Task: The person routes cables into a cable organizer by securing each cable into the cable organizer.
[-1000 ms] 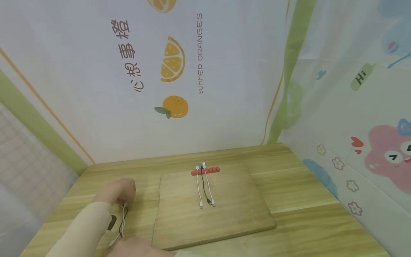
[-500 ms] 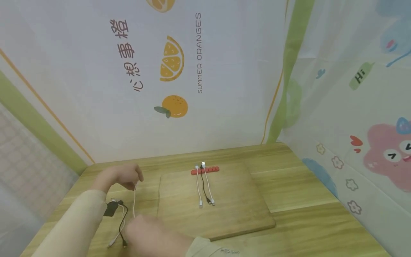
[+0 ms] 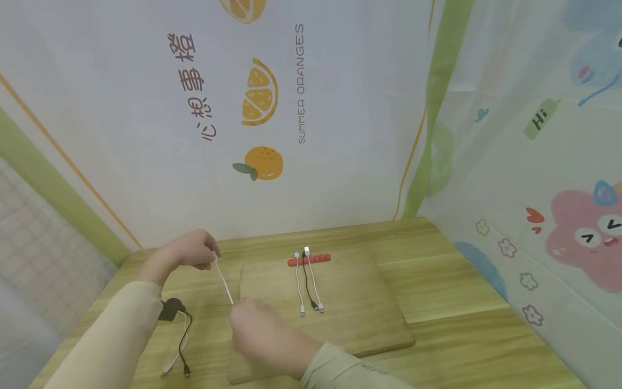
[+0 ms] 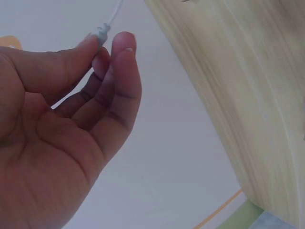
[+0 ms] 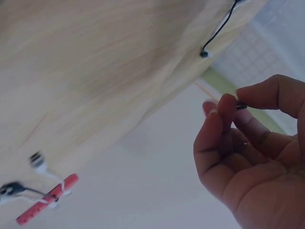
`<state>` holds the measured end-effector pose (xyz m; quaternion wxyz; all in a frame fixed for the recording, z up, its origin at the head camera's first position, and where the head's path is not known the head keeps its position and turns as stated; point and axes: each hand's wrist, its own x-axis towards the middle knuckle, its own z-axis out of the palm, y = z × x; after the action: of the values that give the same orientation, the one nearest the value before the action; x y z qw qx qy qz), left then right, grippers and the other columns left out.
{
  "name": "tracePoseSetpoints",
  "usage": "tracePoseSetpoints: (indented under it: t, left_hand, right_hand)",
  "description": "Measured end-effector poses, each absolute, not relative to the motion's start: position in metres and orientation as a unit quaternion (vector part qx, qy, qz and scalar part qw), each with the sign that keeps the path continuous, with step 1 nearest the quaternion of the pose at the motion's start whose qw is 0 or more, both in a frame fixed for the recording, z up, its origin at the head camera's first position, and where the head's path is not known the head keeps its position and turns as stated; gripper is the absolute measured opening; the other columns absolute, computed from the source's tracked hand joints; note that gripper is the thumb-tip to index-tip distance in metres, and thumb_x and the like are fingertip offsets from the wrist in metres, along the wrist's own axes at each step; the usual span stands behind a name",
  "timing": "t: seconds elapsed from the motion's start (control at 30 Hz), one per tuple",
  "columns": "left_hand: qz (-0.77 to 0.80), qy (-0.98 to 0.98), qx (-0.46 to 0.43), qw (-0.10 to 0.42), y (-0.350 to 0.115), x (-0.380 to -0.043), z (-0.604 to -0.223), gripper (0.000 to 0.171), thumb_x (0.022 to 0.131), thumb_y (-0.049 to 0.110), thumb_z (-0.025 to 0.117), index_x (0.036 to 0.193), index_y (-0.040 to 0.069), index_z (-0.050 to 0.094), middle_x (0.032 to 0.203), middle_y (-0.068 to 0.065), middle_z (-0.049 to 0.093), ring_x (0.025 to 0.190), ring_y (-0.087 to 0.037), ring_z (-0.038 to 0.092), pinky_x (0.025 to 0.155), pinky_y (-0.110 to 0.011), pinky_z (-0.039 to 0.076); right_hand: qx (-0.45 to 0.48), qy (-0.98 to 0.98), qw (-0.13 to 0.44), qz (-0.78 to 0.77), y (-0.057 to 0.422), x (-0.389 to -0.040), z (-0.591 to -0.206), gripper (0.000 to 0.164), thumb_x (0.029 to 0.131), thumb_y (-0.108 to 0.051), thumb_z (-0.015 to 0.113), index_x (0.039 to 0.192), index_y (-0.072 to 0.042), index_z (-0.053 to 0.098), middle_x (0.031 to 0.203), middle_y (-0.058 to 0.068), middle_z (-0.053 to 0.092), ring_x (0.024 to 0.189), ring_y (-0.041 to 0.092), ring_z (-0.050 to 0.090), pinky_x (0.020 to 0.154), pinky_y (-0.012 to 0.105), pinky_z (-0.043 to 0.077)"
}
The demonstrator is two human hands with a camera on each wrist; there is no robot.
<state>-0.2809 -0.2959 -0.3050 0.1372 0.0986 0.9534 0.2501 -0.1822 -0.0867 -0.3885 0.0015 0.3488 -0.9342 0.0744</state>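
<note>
A white USB cable (image 3: 224,283) is stretched between my two hands, above the table at the left edge of the wooden board (image 3: 359,324). My left hand (image 3: 191,251) pinches one plug (image 4: 101,35) of it between thumb and fingertip. The other end is in my right hand (image 3: 264,335), where a metal plug tip (image 5: 242,106) shows between thumb and forefinger. At the board's back edge lies a red cable holder (image 3: 320,258). Two white cables (image 3: 313,278) and a black cable (image 3: 306,275) sit in its left slots, their lower ends lying on the board.
On the table to the left, below my left forearm, lie another white cable (image 3: 170,366) and another black cable (image 3: 186,370), crossing each other. A printed white curtain (image 3: 340,162) hangs behind the table, and another sheet hangs along the right side.
The white cable has come up from the bundle at the left. Both hands have moved right with it towards the board, the left also farther back. The cables in the red holder stay put.
</note>
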Motion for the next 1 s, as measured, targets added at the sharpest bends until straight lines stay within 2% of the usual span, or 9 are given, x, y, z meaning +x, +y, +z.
tracePoseSetpoints:
  t: [0.1, 0.27, 0.5, 0.6, 0.77, 1.0]
  left_hand:
    - [0.244, 0.957, 0.100, 0.124, -0.293, -0.282, -0.300, 0.025, 0.094, 0.000, 0.060, 0.112, -0.012, 0.071, 0.103, -0.021, 0.073, 0.077, -0.017, 0.068, 0.077, -0.034, 0.065]
    - [0.231, 0.961, 0.104, 0.114, -0.287, -0.284, -0.295, 0.023, 0.096, 0.004, 0.064, 0.112, -0.010, 0.072, 0.103, -0.021, 0.075, 0.081, -0.019, 0.071, 0.079, -0.037, 0.065]
    - [0.226, 0.963, 0.106, 0.103, -0.279, -0.285, -0.297, 0.022, 0.095, 0.004, 0.066, 0.111, -0.010, 0.073, 0.094, -0.014, 0.076, 0.080, -0.020, 0.071, 0.076, -0.035, 0.063]
    - [0.227, 0.963, 0.106, 0.096, -0.275, -0.285, -0.298, 0.021, 0.094, 0.004, 0.066, 0.108, -0.009, 0.073, 0.090, -0.013, 0.075, 0.077, -0.019, 0.069, 0.074, -0.035, 0.061]
    - [0.234, 0.962, 0.106, 0.088, -0.269, -0.285, -0.299, 0.022, 0.093, 0.003, 0.066, 0.109, -0.009, 0.073, 0.095, -0.016, 0.076, 0.077, -0.019, 0.069, 0.073, -0.034, 0.061]
    - [0.254, 0.958, 0.113, 0.066, -0.258, -0.289, -0.300, 0.024, 0.090, 0.001, 0.067, 0.112, -0.010, 0.070, 0.097, -0.019, 0.073, 0.069, -0.016, 0.065, 0.066, -0.029, 0.056]
  right_hand:
    - [0.331, -0.940, -0.006, 0.084, -0.080, -0.187, -0.387, 0.004, 0.092, -0.011, 0.076, 0.095, -0.011, 0.074, 0.075, -0.004, 0.063, 0.057, 0.005, 0.048, 0.047, 0.015, 0.040]
    - [0.306, -0.946, -0.016, 0.108, -0.069, -0.189, -0.384, 0.016, 0.092, -0.013, 0.078, 0.106, -0.009, 0.072, 0.082, 0.000, 0.066, 0.063, 0.008, 0.053, 0.052, 0.015, 0.045]
    - [0.310, -0.945, 0.003, 0.101, -0.056, -0.193, -0.383, 0.012, 0.090, -0.011, 0.078, 0.098, -0.006, 0.071, 0.075, 0.000, 0.060, 0.059, 0.010, 0.051, 0.048, 0.018, 0.042]
    - [0.304, -0.947, 0.001, 0.102, -0.051, -0.195, -0.383, 0.012, 0.091, -0.012, 0.077, 0.100, -0.006, 0.071, 0.075, 0.001, 0.060, 0.058, 0.011, 0.051, 0.047, 0.019, 0.042]
    - [0.308, -0.947, 0.009, 0.089, -0.043, -0.197, -0.382, 0.014, 0.091, -0.014, 0.077, 0.102, -0.006, 0.073, 0.078, 0.001, 0.062, 0.060, 0.012, 0.052, 0.052, 0.023, 0.044]
    - [0.306, -0.949, 0.021, 0.079, -0.034, -0.198, -0.380, 0.021, 0.089, -0.017, 0.079, 0.108, -0.009, 0.075, 0.083, -0.002, 0.067, 0.071, 0.011, 0.057, 0.067, 0.029, 0.049]
